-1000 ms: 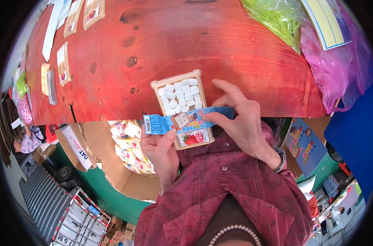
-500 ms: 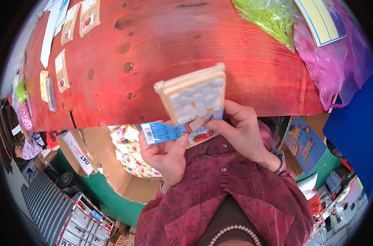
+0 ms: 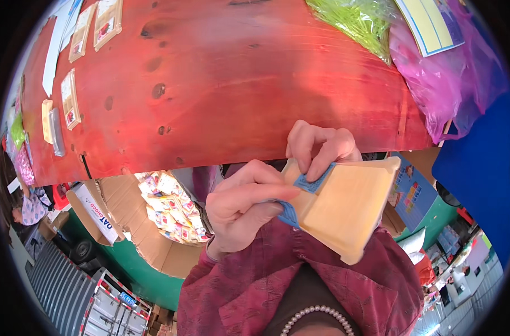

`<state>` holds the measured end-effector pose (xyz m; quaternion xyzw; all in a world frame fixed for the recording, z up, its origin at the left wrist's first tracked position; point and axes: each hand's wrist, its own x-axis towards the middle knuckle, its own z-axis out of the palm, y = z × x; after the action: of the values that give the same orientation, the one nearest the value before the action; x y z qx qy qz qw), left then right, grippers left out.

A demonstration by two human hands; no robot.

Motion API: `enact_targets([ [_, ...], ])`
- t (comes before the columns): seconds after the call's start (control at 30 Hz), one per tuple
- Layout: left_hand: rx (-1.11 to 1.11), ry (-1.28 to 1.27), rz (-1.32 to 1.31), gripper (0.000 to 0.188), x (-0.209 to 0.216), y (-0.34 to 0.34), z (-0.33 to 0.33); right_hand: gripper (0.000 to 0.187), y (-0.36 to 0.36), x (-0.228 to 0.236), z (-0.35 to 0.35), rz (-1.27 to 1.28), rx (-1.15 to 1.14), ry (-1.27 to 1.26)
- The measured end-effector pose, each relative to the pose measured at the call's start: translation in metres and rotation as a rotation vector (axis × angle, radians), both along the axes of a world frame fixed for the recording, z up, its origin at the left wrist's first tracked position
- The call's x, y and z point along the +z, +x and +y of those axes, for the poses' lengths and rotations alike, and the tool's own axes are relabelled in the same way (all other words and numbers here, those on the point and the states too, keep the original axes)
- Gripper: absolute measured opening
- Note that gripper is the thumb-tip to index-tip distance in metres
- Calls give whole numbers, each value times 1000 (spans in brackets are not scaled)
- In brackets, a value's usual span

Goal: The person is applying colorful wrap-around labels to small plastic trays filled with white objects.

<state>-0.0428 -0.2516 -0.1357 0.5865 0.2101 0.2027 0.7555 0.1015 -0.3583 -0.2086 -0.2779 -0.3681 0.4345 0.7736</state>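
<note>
Above my lap I hold a flat tan plastic tray pack (image 3: 353, 199), tilted, with its plain smooth side up. A blue paper label (image 3: 315, 181) folds round one end of it. My left hand (image 3: 238, 204) is closed, pinching the loose part of the label between thumb and fingers at the pack's near left edge. My right hand (image 3: 324, 147) grips the pack's far edge, its thumb and a finger pressed on the label's other part. The white pieces in the pack are hidden underneath.
Similar packs (image 3: 70, 99) lie at the left of the red table (image 3: 227, 84). Below its edge, a cardboard box (image 3: 174, 255) holds many small wrapped packets (image 3: 174, 210). A bag of green shreds (image 3: 358, 25) and a pink plastic bag (image 3: 429, 84) are at the far right.
The pack has been turned over, from white pieces showing to its plain side up, and moved right and nearer me. My hands now hold the label against that side.
</note>
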Motion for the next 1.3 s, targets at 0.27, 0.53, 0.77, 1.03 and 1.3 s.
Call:
enact_targets([
  [0.27,-82,-455,-13,45,5,6,-9,22,-1,11,-6,120,16,40],
  [0.53,-197,-545,-85,38,-2,6,-15,29,-4,7,-10,134,7,62],
  [0.77,-137,-720,50,37,2,13,-19,30,-8,7,-17,267,-7,-15],
  [1.03,-185,-626,29,31,-5,12,-20,28,-12,-2,-11,318,-15,55],
  [1.3,-190,-333,76,29,-7,15,-23,23,-16,-11,-8,290,-53,98],
])
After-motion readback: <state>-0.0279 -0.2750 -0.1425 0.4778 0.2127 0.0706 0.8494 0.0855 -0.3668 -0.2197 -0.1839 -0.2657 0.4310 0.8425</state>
